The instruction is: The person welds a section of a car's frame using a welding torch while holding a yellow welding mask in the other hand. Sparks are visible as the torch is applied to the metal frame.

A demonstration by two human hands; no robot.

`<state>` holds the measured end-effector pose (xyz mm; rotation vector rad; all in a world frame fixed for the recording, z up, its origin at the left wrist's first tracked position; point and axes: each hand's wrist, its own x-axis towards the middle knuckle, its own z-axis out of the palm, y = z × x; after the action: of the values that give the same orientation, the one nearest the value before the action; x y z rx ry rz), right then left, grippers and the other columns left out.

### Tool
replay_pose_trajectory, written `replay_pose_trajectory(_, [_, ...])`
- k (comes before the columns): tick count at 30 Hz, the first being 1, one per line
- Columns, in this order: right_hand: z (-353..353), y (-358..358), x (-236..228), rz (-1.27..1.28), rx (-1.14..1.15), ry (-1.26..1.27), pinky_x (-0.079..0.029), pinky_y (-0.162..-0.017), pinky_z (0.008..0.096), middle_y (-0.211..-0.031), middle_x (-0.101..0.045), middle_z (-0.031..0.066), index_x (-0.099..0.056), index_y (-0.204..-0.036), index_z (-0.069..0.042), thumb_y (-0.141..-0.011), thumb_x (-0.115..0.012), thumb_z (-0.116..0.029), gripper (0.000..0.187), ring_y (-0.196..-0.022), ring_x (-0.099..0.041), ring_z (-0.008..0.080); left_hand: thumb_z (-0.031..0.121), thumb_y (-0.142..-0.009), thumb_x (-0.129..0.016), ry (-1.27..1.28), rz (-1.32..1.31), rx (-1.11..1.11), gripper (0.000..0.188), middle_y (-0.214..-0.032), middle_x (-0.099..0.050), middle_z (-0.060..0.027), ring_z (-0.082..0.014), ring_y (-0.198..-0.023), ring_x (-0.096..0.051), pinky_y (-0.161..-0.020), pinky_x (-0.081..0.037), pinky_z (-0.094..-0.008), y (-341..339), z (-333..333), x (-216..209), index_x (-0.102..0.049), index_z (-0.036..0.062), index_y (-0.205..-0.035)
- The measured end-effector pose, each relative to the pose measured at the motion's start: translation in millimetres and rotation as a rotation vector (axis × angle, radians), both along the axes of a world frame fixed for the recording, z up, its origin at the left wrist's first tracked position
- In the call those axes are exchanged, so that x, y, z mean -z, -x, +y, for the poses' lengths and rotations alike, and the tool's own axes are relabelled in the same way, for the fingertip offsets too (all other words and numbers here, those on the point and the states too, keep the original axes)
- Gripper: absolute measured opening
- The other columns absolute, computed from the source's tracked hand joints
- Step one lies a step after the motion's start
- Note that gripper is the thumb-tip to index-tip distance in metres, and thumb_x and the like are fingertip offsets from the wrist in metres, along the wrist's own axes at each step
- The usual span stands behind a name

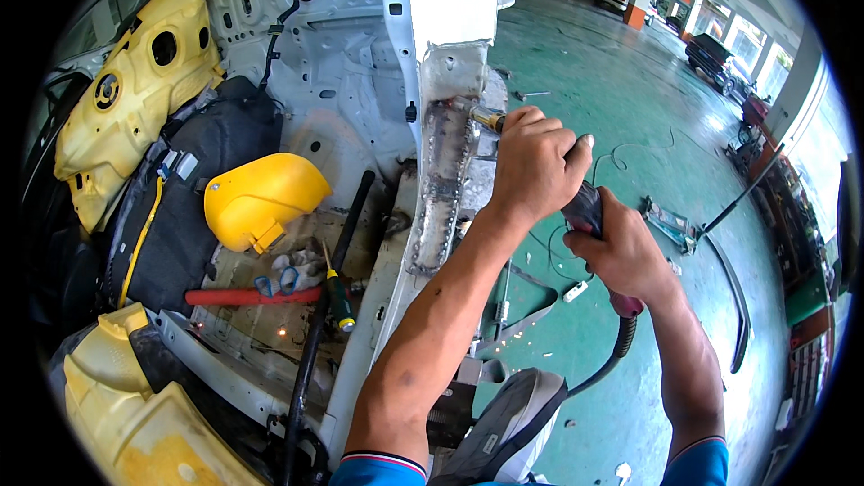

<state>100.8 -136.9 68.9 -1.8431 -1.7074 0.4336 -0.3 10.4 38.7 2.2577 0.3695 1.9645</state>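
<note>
Both my hands grip a welding torch (585, 210) with a dark and red handle. My left hand (538, 162) is closed round its front part, and the brass-coloured nozzle (487, 118) sticks out past the knuckles. Around the rear handle, my right hand (621, 247) is wrapped, with a ribbed cable (624, 338) trailing down from it. The nozzle tip points at the upper end of a bare metal patch (447, 175) on a white car body pillar. Rough weld beads run along the patch's edges. Small sparks show lower down.
Left, inside the car body, lie a yellow welding mask (265, 202), a black bar (335, 261), a red tube (238, 297), a screwdriver (339, 299) and gloves (293, 272). A grey bag (522, 418) hangs below my arms. A floor jack (670, 225) stands right on the green floor.
</note>
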Motion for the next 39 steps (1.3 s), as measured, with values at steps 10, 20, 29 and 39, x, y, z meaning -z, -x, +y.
replay_pose_trajectory(10, [-2.5, 8.3, -8.6, -0.087, 0.042, 0.038, -0.047, -0.066, 0.0508, -0.073, -0.060, 0.0293, -0.049, -0.094, 0.007, -0.081, -0.068, -0.017, 0.033, -0.074, -0.062, 0.0481, 0.016, -0.086, -0.068, 0.040, 0.012, 0.001, 0.037, -0.056, -0.051, -0.0121, -0.0318, -0.059, -0.049, -0.073, -0.041, -0.0403, 2.9, -3.5, -0.9, -0.055, 0.0016, -0.056])
replay_pose_trajectory(20, [-5.8, 1.4, -1.9, -0.014, 0.011, 0.019, -0.047, -0.066, 0.0496, -0.074, -0.061, 0.0277, -0.050, -0.095, 0.006, -0.082, -0.068, -0.018, 0.033, -0.073, -0.062, 0.0459, 0.015, -0.083, -0.071, 0.012, 0.029, 0.011, 0.037, -0.055, -0.047, -0.0103, -0.0312, -0.059, -0.048, -0.065, -0.040, -0.0403, 0.7, -4.0, -0.3, -0.050, 0.0034, -0.054])
replay_pose_trajectory(29, [-31.3, -22.5, 43.3, 0.135, 0.082, 0.040, -0.046, -0.063, 0.0459, -0.074, -0.061, 0.0225, -0.050, -0.093, 0.001, -0.082, -0.074, -0.018, 0.033, -0.068, -0.061, 0.0408, 0.019, -0.091, -0.066, 0.046, 0.105, -0.032, 0.030, -0.071, -0.056, -0.0107, -0.0322, -0.075, -0.054, -0.096, -0.040, -0.0520, -17.6, -42.4, 37.2, -0.060, 0.0017, -0.067])
replay_pose_trajectory(39, [-17.6, -21.9, 33.7, 0.132, 0.010, -0.045, -0.046, -0.062, 0.0461, -0.070, -0.060, 0.0232, -0.049, -0.090, 0.001, -0.080, -0.072, -0.015, 0.030, -0.067, -0.061, 0.0432, 0.023, -0.092, -0.066, -0.037, 0.112, -0.026, 0.033, -0.071, -0.054, -0.0090, -0.0316, -0.075, -0.054, -0.098, -0.041, -0.0538, -11.9, -27.3, 21.9, -0.060, 0.0029, -0.067])
